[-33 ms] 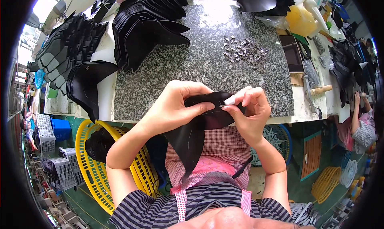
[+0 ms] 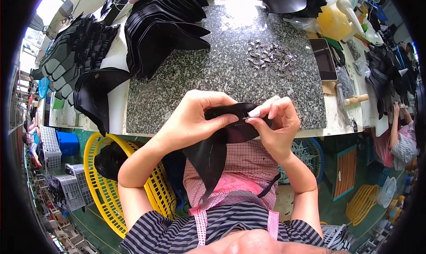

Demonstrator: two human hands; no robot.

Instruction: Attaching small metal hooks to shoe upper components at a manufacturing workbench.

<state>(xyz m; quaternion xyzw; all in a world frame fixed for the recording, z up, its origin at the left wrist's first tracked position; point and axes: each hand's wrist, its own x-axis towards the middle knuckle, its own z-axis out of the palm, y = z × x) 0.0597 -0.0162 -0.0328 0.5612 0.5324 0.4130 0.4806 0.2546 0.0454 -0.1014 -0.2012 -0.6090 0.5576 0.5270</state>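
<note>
A black leather-like shoe-upper piece (image 2: 208, 158) hangs in front of my apron, near the table's front edge. My left hand (image 2: 199, 118) is closed on its upper part, thumb on the near face and fingers behind. At its upper right, my right hand (image 2: 277, 123) pinches thumb and forefinger on a tiny silvery metal piece (image 2: 246, 118) against the black material. A white wrap covers that forefinger's tip. Farther off on the stone slab (image 2: 186, 85) lies a loose pile of small metal pieces (image 2: 271, 57). Fingers hide how the pinched piece sits in the material.
Stacks of black cut pieces (image 2: 164, 38) stand at the slab's left and far left. On the right lie a dark-screened device (image 2: 323, 61), a wooden-handled tool (image 2: 356, 99) and a yellow container (image 2: 333, 21). Yellow baskets (image 2: 104, 196) stand below left; a person's arm (image 2: 394, 125) shows far right.
</note>
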